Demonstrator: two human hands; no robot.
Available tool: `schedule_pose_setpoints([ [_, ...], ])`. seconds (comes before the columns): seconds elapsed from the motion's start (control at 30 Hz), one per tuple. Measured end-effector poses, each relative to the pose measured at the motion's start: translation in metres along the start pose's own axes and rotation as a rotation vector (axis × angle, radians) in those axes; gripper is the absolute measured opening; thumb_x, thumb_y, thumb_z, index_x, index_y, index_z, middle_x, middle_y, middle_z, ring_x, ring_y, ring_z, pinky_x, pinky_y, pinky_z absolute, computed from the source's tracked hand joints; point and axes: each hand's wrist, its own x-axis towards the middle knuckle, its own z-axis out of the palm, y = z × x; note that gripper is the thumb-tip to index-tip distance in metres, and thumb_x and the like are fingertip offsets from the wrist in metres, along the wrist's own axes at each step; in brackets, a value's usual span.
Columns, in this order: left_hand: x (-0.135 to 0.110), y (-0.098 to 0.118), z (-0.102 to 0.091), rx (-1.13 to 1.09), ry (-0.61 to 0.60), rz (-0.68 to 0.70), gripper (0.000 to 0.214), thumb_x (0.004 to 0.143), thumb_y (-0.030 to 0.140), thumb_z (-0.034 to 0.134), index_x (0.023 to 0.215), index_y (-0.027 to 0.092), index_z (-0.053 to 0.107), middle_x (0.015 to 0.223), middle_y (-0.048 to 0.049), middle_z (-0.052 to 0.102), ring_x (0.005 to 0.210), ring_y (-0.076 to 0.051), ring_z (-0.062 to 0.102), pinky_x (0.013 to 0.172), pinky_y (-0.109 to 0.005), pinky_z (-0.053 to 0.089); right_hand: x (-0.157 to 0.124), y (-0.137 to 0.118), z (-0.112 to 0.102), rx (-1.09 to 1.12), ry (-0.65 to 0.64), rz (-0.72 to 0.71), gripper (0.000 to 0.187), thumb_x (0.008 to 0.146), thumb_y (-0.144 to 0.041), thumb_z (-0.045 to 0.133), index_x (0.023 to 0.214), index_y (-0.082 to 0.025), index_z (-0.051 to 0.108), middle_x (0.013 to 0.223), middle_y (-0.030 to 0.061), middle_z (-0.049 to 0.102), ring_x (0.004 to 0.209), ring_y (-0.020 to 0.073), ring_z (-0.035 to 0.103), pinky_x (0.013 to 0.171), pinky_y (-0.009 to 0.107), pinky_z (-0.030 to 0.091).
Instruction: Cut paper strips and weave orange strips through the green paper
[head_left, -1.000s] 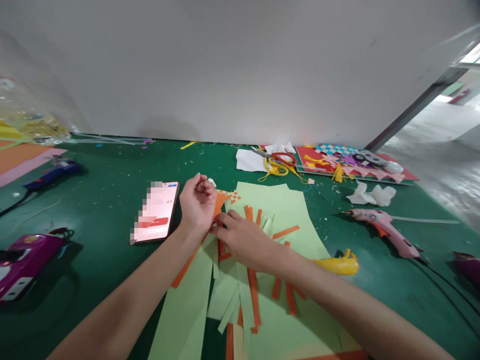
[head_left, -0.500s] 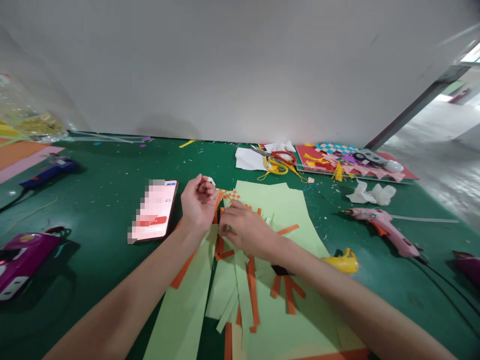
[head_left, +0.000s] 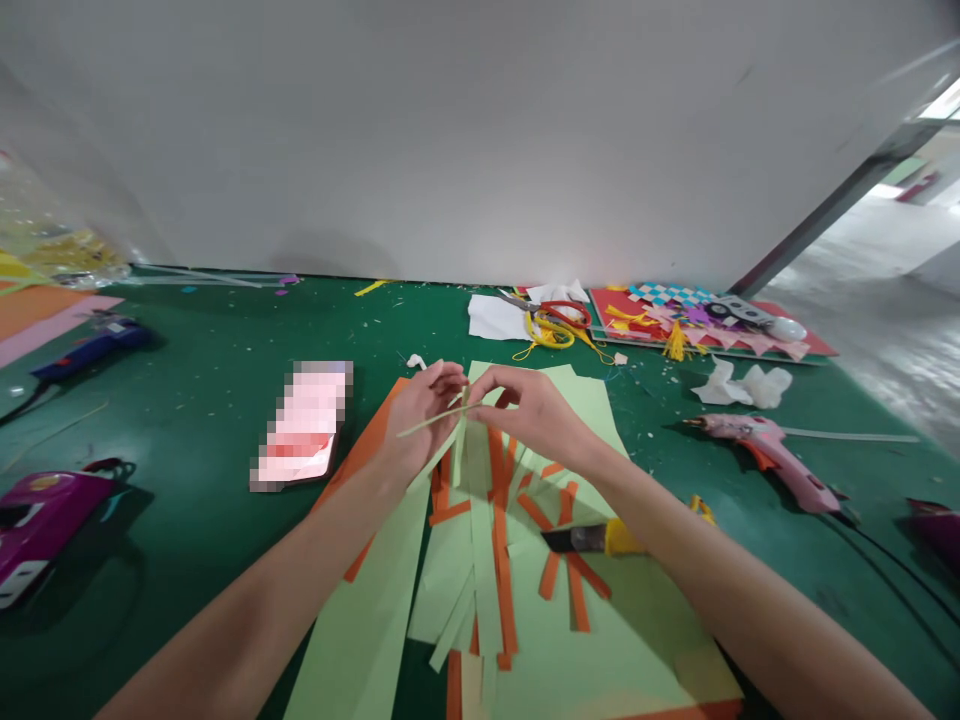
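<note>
My right hand (head_left: 525, 402) is closed in a pinch on a thin light-green paper strip (head_left: 427, 424), which slants across in front of my left palm. Facing it, my left hand (head_left: 426, 408) has its fingers curled together, with green paper strips between the two hands. My fingers hide part of what is held there. Below lie more loose green strips (head_left: 484, 570) and orange paper strips (head_left: 504, 560), on large light-green sheets (head_left: 637, 630). A yellow cutter knife (head_left: 592, 538) rests on the sheets, partly behind my right forearm.
A phone (head_left: 306, 425) lies left of my hands. Scissors (head_left: 574, 315) and a red board (head_left: 814, 340) with paper crafts are at the back. A pink glue gun (head_left: 780, 462) and crumpled tissue (head_left: 742, 385) sit right. A purple tool (head_left: 52, 520) and blue tool (head_left: 94, 345) are left.
Both hands have moved closer together, the left to the right and lower. A thin green strip now shows between them. My right forearm has shifted, uncovering more of the cutter knife.
</note>
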Motion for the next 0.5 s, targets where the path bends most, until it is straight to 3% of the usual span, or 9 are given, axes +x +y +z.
schedule_pose_setpoints([
  [0.17, -0.006, -0.004, 0.004, 0.076, -0.267, -0.145, 0.021, 0.081, 0.036, 0.061, 0.085, 0.017, 0.069, 0.082, -0.0063, 0.068, 0.076, -0.018, 0.064, 0.069, -0.027, 0.051, 0.006, 0.009, -0.015, 0.242, 0.094, 0.077, 0.010, 0.074, -0.022, 0.064, 0.082, -0.017, 0.059, 0.077, -0.0005, 0.061, 0.068, 0.0101, 0.057, 0.061, 0.024, 0.044],
  [0.33, -0.008, -0.011, 0.001, 0.060, -0.456, -0.411, 0.043, 0.081, 0.057, 0.054, 0.095, 0.018, 0.067, 0.084, -0.0101, 0.068, 0.079, -0.024, 0.066, 0.069, -0.035, 0.052, 0.010, 0.016, -0.034, 0.240, 0.118, 0.166, 0.023, 0.068, -0.023, 0.068, 0.089, -0.017, 0.061, 0.075, -0.0018, 0.056, 0.062, 0.0083, 0.052, 0.050, 0.021, 0.036],
  [0.5, -0.010, -0.015, 0.001, 0.083, -0.540, -0.426, 0.040, 0.086, 0.052, 0.050, 0.101, 0.018, 0.065, 0.088, -0.0122, 0.068, 0.082, -0.024, 0.066, 0.070, -0.036, 0.052, 0.009, 0.023, -0.040, 0.212, 0.067, 0.190, 0.036, 0.066, -0.020, 0.070, 0.101, -0.017, 0.063, 0.075, -0.0027, 0.053, 0.064, 0.0081, 0.051, 0.050, 0.020, 0.037],
])
